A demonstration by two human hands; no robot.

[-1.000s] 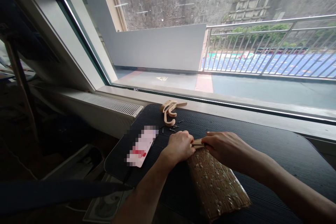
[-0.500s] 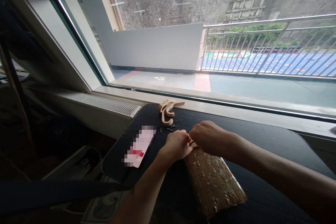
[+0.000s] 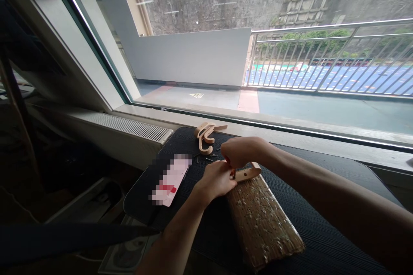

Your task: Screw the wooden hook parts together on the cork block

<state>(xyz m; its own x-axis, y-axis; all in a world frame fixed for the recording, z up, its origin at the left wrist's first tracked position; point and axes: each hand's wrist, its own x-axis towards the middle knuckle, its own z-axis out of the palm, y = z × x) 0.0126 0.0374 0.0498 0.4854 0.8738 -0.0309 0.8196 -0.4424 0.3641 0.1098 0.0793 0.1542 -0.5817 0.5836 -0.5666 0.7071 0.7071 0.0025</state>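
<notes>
- One hook (image 3: pixel 247 174) pinned flat on the far end of the board (image 3: pixel 263 223), touching it.
- Clenched the left hand (image 3: pixel 216 180) in a fist on the hook's left tip.
- Closed the right hand (image 3: pixel 240 151) just above it, around what looked like a red-handled tool (image 3: pixel 227 161), mostly hidden.
- Judged the work on this hook under way, not finished: left spare hooks (image 3: pixel 206 135) untouched near the window (image 3: pixel 226 30), small dark pins (image 3: pixel 209 157) loose between them and the hands.
- Worked on a black ribbed table (image 3: pixel 322 189), with a blurred card (image 3: pixel 171 180) lying left of the hands.
- Sat close to the wide window, a radiator grille (image 3: pixel 129 126) below its sill, a railing (image 3: pixel 322 51) outside.
</notes>
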